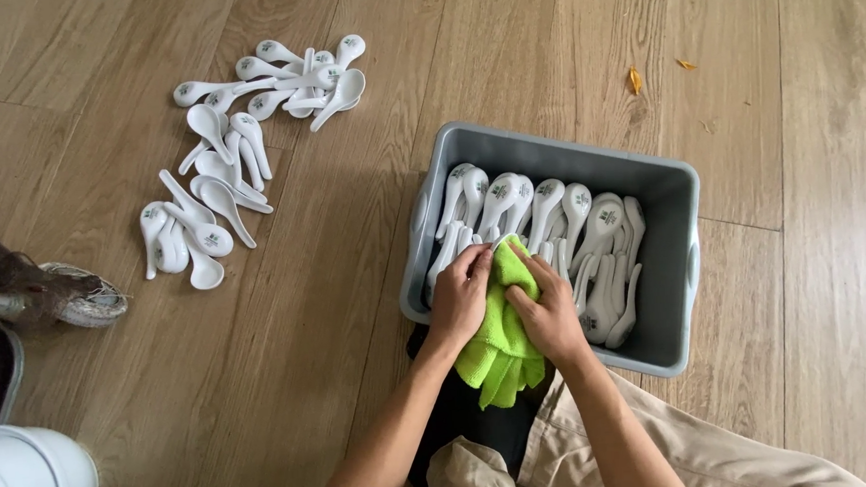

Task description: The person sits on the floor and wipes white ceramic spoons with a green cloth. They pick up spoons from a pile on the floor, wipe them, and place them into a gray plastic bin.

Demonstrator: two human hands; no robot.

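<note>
A grey plastic tub (665, 191) on the wooden floor holds several white ceramic soup spoons (547, 210) laid in rows. Over the tub's near edge, my left hand (459, 297) and my right hand (547, 312) both grip a bright green microfibre cloth (500, 345) bunched between them. Whether a spoon is wrapped inside the cloth cannot be seen. The cloth's folds hang down toward my lap.
Several more white spoons lie loose on the floor at the upper left (288, 77) and left (206, 212). A white bucket (22, 484) stands at the bottom left beside a dark-rimmed object (50, 292). A small orange leaf (633, 81) lies beyond the tub.
</note>
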